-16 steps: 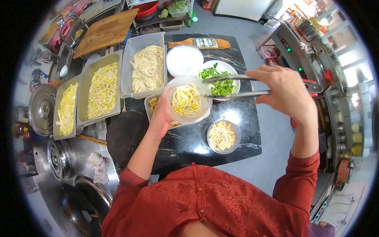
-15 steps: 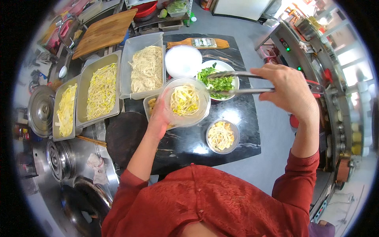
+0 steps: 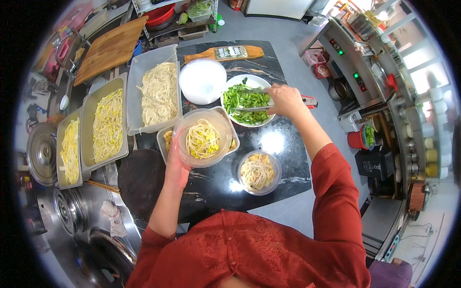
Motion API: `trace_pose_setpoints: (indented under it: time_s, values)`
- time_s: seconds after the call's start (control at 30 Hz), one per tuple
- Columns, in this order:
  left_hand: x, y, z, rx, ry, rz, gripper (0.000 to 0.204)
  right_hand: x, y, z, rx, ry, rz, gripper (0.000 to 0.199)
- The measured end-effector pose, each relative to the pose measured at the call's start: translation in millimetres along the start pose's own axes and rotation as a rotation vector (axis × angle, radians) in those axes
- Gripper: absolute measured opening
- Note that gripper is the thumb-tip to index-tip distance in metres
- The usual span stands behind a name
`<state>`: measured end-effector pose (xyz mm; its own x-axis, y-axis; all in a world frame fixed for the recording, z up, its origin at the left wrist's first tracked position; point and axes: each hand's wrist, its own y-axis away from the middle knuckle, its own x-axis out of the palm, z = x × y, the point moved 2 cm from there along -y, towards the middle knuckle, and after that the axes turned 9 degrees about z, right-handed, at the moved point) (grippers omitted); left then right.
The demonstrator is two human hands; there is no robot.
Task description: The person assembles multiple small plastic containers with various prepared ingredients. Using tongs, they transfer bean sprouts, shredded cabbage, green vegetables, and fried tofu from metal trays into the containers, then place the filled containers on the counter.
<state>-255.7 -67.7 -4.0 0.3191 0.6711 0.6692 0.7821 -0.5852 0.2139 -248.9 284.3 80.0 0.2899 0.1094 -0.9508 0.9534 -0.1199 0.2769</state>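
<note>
My left hand (image 3: 176, 165) is closed around the side of a clear plastic bowl (image 3: 219, 126), tilted slightly, with yellow-headed bean sprouts (image 3: 203, 138) inside. It is held above a pale tray (image 3: 233, 117), which it partly hides; some yellow-brown pieces show at the tray's ends. In my right hand (image 3: 286, 100) are metal tongs (image 3: 261, 108), gripped partway along. Their tips reach down into chopped green vegetables (image 3: 242, 98) in a white bowl (image 3: 257, 80); the greens partly cover them. Nearer me, a second clear bowl (image 3: 278, 174) of pale strips and yellowish pieces stands on the black table.
Left of the table stand a tub (image 3: 135, 89) of pale strips, a pan (image 3: 123, 91) of bean sprouts and a pan (image 3: 60, 139) of yellow strips. White round plastic pieces (image 3: 202, 80) sit beside the greens. Behind lies a grater (image 3: 232, 53) on a wooden board. A dark disc (image 3: 140, 175) lies near my left forearm.
My right hand has lowered and moved in, bringing the tongs from above the greens down into them. The left hand still holds the bowl, now a little lower in the view. The whole view has shifted.
</note>
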Motion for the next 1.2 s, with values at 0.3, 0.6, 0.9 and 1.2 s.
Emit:
trace_pose_setpoints:
  time_s: [0.3, 0.6, 0.9, 1.2]
  values:
    - [17.3, -9.2, 9.7, 0.009, -0.145, -0.107, 0.058, -6.7, 19.3, -9.9, 0.023, -0.129, 0.017, 0.047]
    - [42.1, -24.0, 14.0, -0.007, -0.230, -0.223, 0.061, -109.0, 95.1, 6.9, -0.189, -0.320, 0.046, 0.052]
    - [27.0, -13.0, -1.1, -0.116, -0.055, -0.017, 0.066, -96.2, 71.9, 2.0, -0.003, -0.155, 0.080, 0.057]
    - [10.1, 8.5, -3.4, -0.008, -0.136, -0.053, 0.063, 24.6, -4.3, 4.6, 0.085, -0.182, -0.014, 0.045]
